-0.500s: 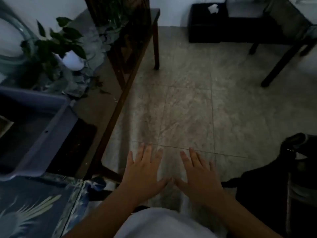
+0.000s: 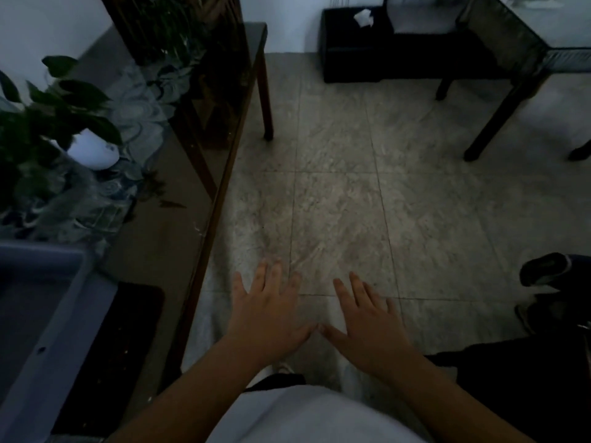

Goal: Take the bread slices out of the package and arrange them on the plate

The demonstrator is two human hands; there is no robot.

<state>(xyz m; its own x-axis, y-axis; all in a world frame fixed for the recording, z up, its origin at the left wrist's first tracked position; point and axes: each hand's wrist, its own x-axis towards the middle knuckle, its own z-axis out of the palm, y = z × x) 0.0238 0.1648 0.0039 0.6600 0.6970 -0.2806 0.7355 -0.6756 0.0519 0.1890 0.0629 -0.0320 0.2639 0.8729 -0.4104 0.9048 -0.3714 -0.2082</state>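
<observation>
My left hand [image 2: 270,311] and my right hand [image 2: 367,324] are held out flat side by side over the tiled floor, palms down, fingers spread, thumbs nearly touching. Both hands hold nothing. No bread package, bread slices or plate show anywhere in the dim head view.
A glass-topped table [image 2: 179,199] with a dark wooden frame runs along the left, carrying a leafy plant [image 2: 48,123] in a white pot [image 2: 92,151] and a grey-blue tray [image 2: 64,314]. A black box [image 2: 355,49] and another table [image 2: 518,43] stand at the back right. Dark shoes [image 2: 543,270] lie at right.
The view has shifted slightly to the right. Both hands stay flat and spread in the same pose.
</observation>
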